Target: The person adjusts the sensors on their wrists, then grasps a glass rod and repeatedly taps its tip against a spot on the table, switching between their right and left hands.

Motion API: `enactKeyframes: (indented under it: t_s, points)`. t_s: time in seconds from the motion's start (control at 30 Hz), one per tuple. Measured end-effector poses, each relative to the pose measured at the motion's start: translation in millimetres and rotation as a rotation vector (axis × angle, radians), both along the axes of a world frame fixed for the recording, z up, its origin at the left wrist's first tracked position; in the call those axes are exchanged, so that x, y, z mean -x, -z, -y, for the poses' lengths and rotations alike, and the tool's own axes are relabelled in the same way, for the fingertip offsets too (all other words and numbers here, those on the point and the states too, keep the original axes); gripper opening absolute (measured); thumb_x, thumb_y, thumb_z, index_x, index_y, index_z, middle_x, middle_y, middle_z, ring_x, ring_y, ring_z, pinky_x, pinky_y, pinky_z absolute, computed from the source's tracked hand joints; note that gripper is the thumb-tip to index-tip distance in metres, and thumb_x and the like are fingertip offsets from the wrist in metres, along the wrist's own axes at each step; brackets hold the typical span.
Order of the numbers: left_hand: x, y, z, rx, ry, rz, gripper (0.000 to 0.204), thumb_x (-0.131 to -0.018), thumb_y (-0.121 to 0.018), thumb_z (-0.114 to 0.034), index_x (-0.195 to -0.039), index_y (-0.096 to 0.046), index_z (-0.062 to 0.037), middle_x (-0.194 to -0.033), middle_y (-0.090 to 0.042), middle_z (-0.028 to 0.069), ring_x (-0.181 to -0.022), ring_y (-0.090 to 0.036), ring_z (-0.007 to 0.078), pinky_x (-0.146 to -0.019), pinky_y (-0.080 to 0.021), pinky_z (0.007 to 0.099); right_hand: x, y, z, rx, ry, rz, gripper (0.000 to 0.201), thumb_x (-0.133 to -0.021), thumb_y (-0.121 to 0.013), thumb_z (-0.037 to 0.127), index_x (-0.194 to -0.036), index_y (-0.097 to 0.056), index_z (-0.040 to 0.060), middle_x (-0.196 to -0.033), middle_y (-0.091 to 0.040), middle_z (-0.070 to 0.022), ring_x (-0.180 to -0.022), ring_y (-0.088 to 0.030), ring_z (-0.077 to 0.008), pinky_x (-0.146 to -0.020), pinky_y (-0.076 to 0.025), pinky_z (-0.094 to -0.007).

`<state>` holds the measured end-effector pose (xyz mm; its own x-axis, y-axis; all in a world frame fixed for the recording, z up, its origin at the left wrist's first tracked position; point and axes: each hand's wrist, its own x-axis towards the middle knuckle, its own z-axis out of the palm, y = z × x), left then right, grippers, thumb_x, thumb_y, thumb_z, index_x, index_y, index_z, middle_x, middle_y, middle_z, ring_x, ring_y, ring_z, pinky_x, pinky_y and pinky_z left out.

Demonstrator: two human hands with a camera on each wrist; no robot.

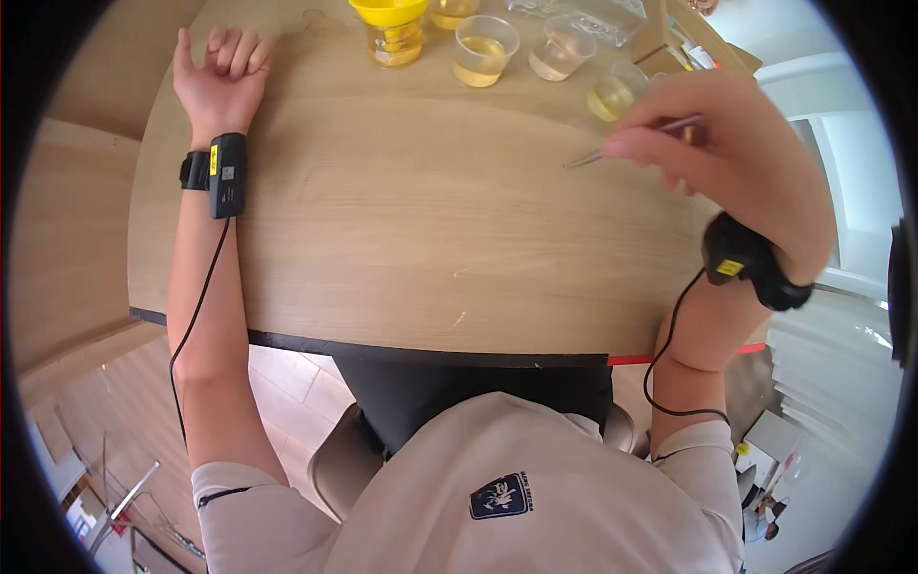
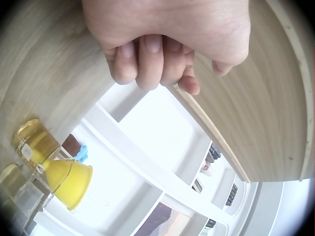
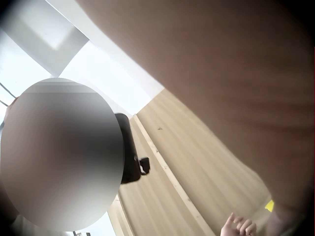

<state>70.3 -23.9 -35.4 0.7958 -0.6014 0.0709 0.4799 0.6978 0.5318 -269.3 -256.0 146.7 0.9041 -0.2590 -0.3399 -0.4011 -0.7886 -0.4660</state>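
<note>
My right hand (image 1: 736, 143) is raised over the right side of the table and pinches slim metal tweezers (image 1: 587, 159), whose pointed tip aims left. Just behind that hand, partly covered by it, stands a clear cup of yellow liquid (image 1: 610, 99). In the right wrist view the hand fills the upper right, and the tweezers are hidden. My left hand (image 1: 225, 81) rests palm up at the table's far left, fingers loosely curled and holding nothing. The left wrist view shows its curled fingers (image 2: 150, 61) from below. Nearest to it is a glass beaker of yellow liquid (image 1: 396, 50) with a yellow funnel (image 1: 387, 11) on top.
Along the back of the wooden table (image 1: 430, 220) stand more clear cups, one with yellow liquid (image 1: 481, 63) and one with paler liquid (image 1: 560, 55). Clear plastic packaging (image 1: 612, 17) and a cardboard box (image 1: 703, 33) are at the back right. Cables run along both forearms.
</note>
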Motion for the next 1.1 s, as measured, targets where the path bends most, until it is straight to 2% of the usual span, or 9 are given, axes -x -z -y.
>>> enactKeyframes:
  t_s: [0.27, 0.33, 0.47, 0.53, 0.6, 0.7, 0.83, 0.9, 1.1]
  points:
    - [1, 0, 0, -0.058, -0.056, 0.019, 0.046, -0.103, -0.048, -0.042, -0.074, -0.041, -0.0077, -0.065, -0.02, -0.0009, -0.058, -0.016, 0.0146, -0.059, -0.021, 0.0319, -22, 33, 4, -0.01, -0.084, 0.094, 0.018, -0.096, -0.067, 0.017, -0.09, -0.072, 0.0006, -0.068, -0.065, -0.0038, -0.054, -0.062, -0.0116, -0.053, -0.049, -0.0266]
    - [0, 0, -1, -0.064, -0.039, 0.028, 0.045, -0.103, -0.048, -0.042, -0.074, -0.04, -0.0078, -0.066, -0.02, -0.0006, -0.058, -0.016, 0.0146, -0.059, -0.021, 0.032, -23, 33, 11, 0.238, -0.235, 0.178, 0.035, -0.095, -0.059, 0.02, -0.07, -0.062, -0.0039, -0.061, -0.058, -0.017, -0.06, -0.056, -0.0342, -0.064, -0.046, -0.04]
    - [-4, -1, -2, -0.03, 0.007, 0.028, 0.046, -0.104, -0.047, -0.042, -0.075, -0.04, -0.0076, -0.067, -0.02, -0.0004, -0.057, -0.016, 0.0148, -0.059, -0.02, 0.0323, -28, 24, 18, 0.142, -0.393, -0.035, 0.04, -0.097, -0.06, 0.02, -0.069, -0.045, -0.0035, -0.059, -0.044, -0.0167, -0.058, -0.042, -0.0311, -0.063, -0.041, -0.0424]
    - [-1, 0, -3, -0.046, -0.005, 0.012, 0.046, -0.104, -0.046, -0.043, -0.075, -0.041, -0.0076, -0.067, -0.02, -0.0003, -0.057, -0.016, 0.0149, -0.059, -0.02, 0.0324, -30, -4, -5, 0.209, -0.429, -0.054, 0.036, -0.098, -0.058, 0.019, -0.07, -0.055, -0.0036, -0.06, -0.052, -0.0157, -0.06, -0.051, -0.0309, -0.064, -0.045, -0.0399]
    - [5, -3, 1, -0.055, -0.04, 0.013, 0.046, -0.104, -0.047, -0.043, -0.074, -0.041, -0.0076, -0.067, -0.02, -0.0002, -0.057, -0.016, 0.015, -0.059, -0.02, 0.0323, -40, -11, -18, 0.09, -0.04, -0.216, 0.033, -0.099, -0.056, 0.02, -0.075, -0.066, -0.002, -0.066, -0.065, -0.0128, -0.064, -0.062, -0.0282, -0.065, -0.05, -0.036]
    - [0, -1, -1, -0.01, 0.022, 0.019, 0.047, -0.103, -0.047, -0.043, -0.074, -0.041, -0.0075, -0.067, -0.021, -0.0002, -0.057, -0.016, 0.0148, -0.059, -0.02, 0.0323, -26, 5, 4, 0.173, -0.143, -0.086, 0.03, -0.099, -0.057, 0.021, -0.083, -0.073, 0.0006, -0.074, -0.073, -0.0101, -0.07, -0.069, -0.0233, -0.067, -0.054, -0.0327]
    - [-2, 1, -3, -0.003, 0.039, 0.02, 0.047, -0.103, -0.048, -0.043, -0.073, -0.042, -0.0075, -0.067, -0.021, -0.0002, -0.057, -0.016, 0.0147, -0.059, -0.02, 0.0324, -15, -3, -9, 0.481, -0.12, -0.163, 0.029, -0.098, -0.058, 0.021, -0.082, -0.072, 0.0009, -0.073, -0.072, -0.0081, -0.069, -0.069, -0.0207, -0.066, -0.053, -0.0328]
    - [-1, 0, -2, -0.004, 0.04, 0.016, 0.047, -0.103, -0.048, -0.043, -0.073, -0.042, -0.0075, -0.067, -0.021, -0.0003, -0.056, -0.017, 0.0146, -0.06, -0.02, 0.0324, -20, -9, -5, 0.088, -0.212, -0.244, 0.025, -0.097, -0.058, 0.019, -0.086, -0.072, 0.0016, -0.072, -0.071, -0.0087, -0.067, -0.067, -0.0218, -0.067, -0.053, -0.0325]
    - [2, -1, -1, -0.039, 0.019, 0.026, 0.046, -0.103, -0.049, -0.043, -0.073, -0.043, -0.0078, -0.067, -0.021, -0.0005, -0.056, -0.017, 0.0146, -0.06, -0.02, 0.032, -36, 4, -7, 0.174, -0.16, -0.25, 0.021, -0.097, -0.06, 0.018, -0.087, -0.068, 0.0009, -0.072, -0.068, -0.0096, -0.066, -0.062, -0.0226, -0.069, -0.051, -0.0329]
